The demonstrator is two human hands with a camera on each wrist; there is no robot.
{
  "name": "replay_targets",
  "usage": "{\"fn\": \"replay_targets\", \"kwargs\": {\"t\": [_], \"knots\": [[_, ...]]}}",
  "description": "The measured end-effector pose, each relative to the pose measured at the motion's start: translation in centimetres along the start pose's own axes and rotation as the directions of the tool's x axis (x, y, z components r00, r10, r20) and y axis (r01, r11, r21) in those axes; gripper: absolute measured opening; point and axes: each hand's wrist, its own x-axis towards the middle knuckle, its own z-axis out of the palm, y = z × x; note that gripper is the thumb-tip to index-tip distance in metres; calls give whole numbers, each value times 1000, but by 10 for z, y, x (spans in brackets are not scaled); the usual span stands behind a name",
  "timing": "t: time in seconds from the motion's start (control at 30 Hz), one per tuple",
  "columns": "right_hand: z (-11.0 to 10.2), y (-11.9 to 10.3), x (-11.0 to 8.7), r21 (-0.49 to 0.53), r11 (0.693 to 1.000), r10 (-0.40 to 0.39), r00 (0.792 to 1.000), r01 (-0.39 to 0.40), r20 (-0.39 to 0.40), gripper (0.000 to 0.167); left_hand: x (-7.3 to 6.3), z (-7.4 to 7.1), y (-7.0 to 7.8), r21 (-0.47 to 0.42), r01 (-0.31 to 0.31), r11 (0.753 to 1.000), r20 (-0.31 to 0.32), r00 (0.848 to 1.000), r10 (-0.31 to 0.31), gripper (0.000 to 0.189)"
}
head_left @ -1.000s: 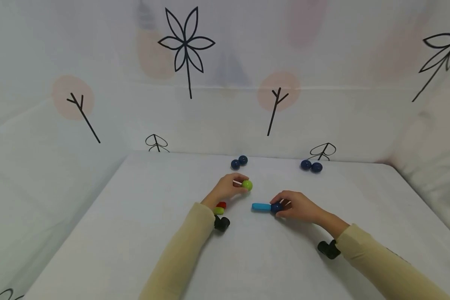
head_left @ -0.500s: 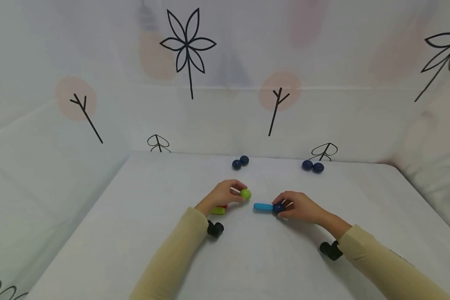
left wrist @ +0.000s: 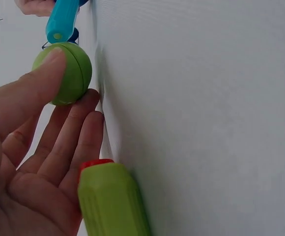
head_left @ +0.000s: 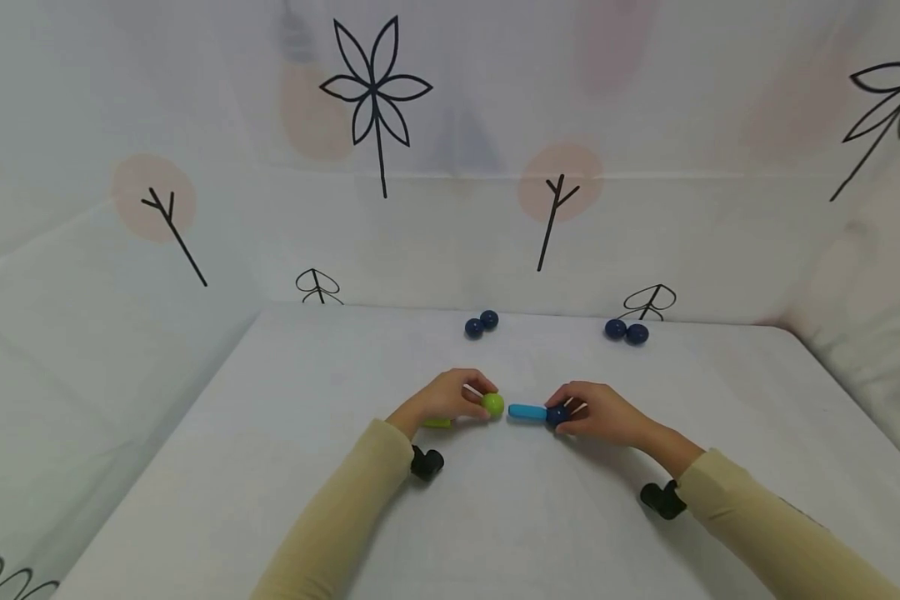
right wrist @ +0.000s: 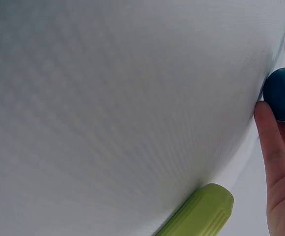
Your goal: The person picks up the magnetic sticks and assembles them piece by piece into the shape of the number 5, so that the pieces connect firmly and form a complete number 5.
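Between thumb and fingers, my left hand [head_left: 450, 396] pinches a green ball [head_left: 493, 406] just over the white table. My right hand [head_left: 603, 412] grips a dark blue ball [head_left: 556, 416], from which a light-blue rod [head_left: 527, 412] extends leftward. A narrow gap separates the rod's free end from the green ball in the head view. In the left wrist view, that light-blue rod [left wrist: 62, 22] points toward the green ball [left wrist: 71, 73]. Beneath my left hand lies a yellow-green rod [left wrist: 114, 201] with a red piece [left wrist: 96, 163] beside it, both mostly hidden in the head view.
At the table's back edge lie two dark blue balls [head_left: 482, 324] near the middle and another pair [head_left: 626, 332] farther right. Another green rod [right wrist: 199, 211] appears low in the right wrist view. Behind the table hangs a patterned cloth [head_left: 450, 233].
My left hand has brought the green ball nearer to me, down level with the light-blue rod's end, covering the red piece. My right hand has stayed nearly still.
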Motion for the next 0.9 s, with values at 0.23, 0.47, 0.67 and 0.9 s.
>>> {"fn": "replay_targets", "kwargs": {"t": [0.23,0.47,0.67,0.9], "knots": [[0,1,1,-6,1000,-3,1000,3,6,31,4,4,0,7,-19,1000,41,999,19,32],[-1,0,1,-4,1000,5,1000,-4,11,32,4,5,4,45,-24,999,50,999,22,32],[-2,0,0,-12,1000,3,1000,-2,14,32,3,3,6,72,-46,996,49,998,43,28],[-2,-1,-1,-22,1000,-8,1000,8,4,32,1,2,7,80,-38,996,31,999,36,25]]}}
